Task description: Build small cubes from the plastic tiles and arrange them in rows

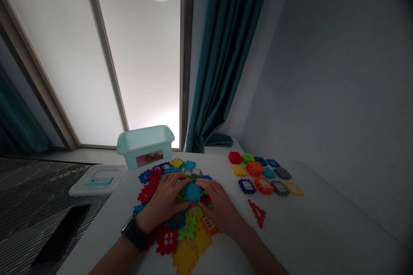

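A light-blue square interlocking tile [193, 192] with notched edges lies between my two hands, above a heap of mixed tiles. My left hand [169, 195], with a dark watch at its wrist, has its thumb and fingers curved at the tile's left side. At its right side my right hand [217, 202] is curved the same way, fingertips at the upper corner. Beneath and around my hands spread several coloured tiles, among them a red window tile [168, 240], a green tile [189, 226], a yellow tile [185, 258] and an orange window tile [209, 224]. My palms hide part of the heap.
Sorted stacks of tiles, such as an orange stack [254, 169] and a purple window stack [247, 186], stand on the white table [306, 223] at right, near a red triangular piece [257, 213]. A mint bin [146, 144], its lid [97, 179] and a black phone [61, 235] are left.
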`<state>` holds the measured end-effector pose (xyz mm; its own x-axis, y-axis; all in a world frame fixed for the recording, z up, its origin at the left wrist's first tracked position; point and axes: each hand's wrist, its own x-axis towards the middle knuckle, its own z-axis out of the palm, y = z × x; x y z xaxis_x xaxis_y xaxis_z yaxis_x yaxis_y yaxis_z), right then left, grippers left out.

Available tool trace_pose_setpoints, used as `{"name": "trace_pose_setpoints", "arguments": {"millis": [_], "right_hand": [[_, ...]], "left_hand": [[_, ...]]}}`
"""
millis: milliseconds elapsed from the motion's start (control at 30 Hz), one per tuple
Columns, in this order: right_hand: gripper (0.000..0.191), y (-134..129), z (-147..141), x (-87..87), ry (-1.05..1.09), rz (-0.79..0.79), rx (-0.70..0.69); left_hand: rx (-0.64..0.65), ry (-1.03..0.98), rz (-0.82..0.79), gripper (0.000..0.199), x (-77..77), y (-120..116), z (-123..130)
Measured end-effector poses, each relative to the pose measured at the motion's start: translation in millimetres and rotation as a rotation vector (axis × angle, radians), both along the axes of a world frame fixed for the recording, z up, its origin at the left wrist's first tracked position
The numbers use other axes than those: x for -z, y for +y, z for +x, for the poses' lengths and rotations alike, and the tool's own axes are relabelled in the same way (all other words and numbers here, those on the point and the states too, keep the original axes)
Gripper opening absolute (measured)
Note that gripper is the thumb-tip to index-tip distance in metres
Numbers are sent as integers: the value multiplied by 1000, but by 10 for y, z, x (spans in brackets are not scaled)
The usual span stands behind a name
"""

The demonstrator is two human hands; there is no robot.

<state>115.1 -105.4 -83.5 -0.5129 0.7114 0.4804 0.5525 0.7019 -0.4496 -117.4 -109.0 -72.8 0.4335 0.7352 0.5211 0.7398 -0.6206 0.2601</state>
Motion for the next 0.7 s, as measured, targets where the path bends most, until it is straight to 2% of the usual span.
{"name": "trace_pose_setpoints", "arguments": {"millis": [300, 500, 700], "right_hand": [[48, 30, 122, -47, 33, -158, 19], [48, 42, 117, -26, 35, -168, -26], [36, 93, 143, -5, 30, -164, -19]], "left_hand": [[16, -16, -13, 54, 1, 5, -33], [20, 2, -2, 55, 28, 3, -24], [25, 25, -5, 56, 36, 4, -11]]}}
